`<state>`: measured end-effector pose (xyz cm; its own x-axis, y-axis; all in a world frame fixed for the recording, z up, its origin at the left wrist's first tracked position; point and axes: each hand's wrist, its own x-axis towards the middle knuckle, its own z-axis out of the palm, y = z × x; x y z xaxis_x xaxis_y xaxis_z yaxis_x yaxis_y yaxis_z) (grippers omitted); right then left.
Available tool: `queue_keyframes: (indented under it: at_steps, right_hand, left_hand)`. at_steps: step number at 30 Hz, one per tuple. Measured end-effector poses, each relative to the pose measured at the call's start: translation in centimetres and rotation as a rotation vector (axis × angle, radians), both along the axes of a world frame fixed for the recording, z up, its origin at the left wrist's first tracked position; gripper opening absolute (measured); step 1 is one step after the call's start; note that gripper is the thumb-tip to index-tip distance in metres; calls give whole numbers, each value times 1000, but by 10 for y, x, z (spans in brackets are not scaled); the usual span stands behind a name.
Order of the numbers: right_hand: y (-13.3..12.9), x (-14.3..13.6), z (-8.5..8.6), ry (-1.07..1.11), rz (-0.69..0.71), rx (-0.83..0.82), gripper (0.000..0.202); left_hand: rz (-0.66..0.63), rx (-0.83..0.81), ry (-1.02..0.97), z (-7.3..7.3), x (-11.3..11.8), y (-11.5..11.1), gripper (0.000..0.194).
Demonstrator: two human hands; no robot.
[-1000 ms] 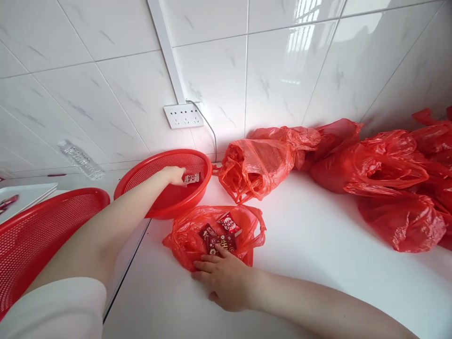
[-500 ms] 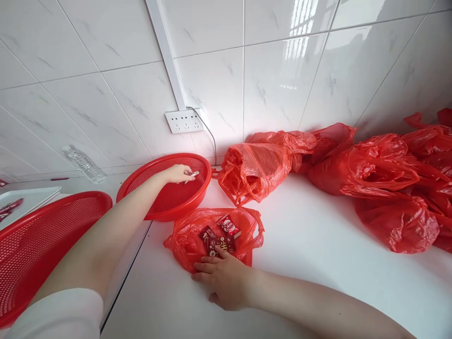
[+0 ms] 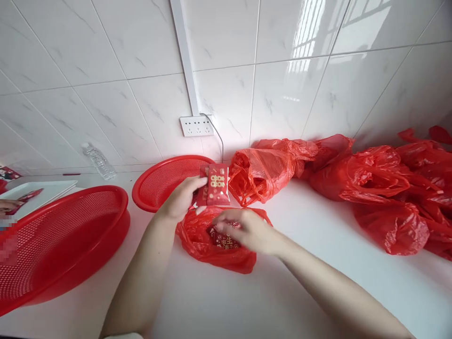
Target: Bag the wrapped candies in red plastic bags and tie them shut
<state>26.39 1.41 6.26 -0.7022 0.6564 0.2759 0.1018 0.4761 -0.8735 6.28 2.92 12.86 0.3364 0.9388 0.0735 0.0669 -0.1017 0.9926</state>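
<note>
My left hand (image 3: 181, 197) is closed on red packets (image 3: 216, 184) with gold characters, held above the left rim of an open red plastic bag (image 3: 212, 254). Inside that bag lie dark red packets (image 3: 226, 239) with gold print. My right hand (image 3: 249, 230) hovers over the bag's right side, fingers apart and slightly blurred, in front of the packets. Nothing shows in its grasp. Behind my left hand stands a round red mesh basket (image 3: 155, 181).
A larger red basket (image 3: 116, 230) stands at the left, near a white tray (image 3: 52, 190) and a plastic bottle (image 3: 100, 162) by the wall. Several full red bags (image 3: 374, 174) line the wall to the right. A socket strip (image 3: 197, 126) is on the tiles.
My left hand has come out of the round basket towards the bag and now holds red packets. My right hand has moved from the bag's front edge to its right side. The view has shifted.
</note>
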Motion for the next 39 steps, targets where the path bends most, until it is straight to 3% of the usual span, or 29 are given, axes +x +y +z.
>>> queue_keyframes:
  at_steps: [3,5,9,16,20,23,31,39]
  right_hand:
    - [14,11,23,243,-64,-335,49]
    - [20,14,30,309,-90,-390,46]
    - [25,15,31,343,-130,-320,32]
    - [27,27,30,143,-61,-195,27]
    - [23,29,34,-18,-115,-34,25]
    - [20,28,36,-76,-142,7,24]
    - [25,27,32,85,-101,-68,25]
    - [26,26,29,99,-218,-2,21]
  left_hand:
    - [-14,94,19,-7,9,-11,36]
    - [10,141,44,-12,15,-13,31]
    - [21,166,116,-16,15,-12,32]
    - [-38,228,334,-8,-21,-8,45]
    - [85,353,427,-9,-13,-8,30]
    - [54,351,447,-13,-4,-8,30]
    - [74,468,355,-15,1,-5,31]
    - [137,511,502,-14,10,-14,36]
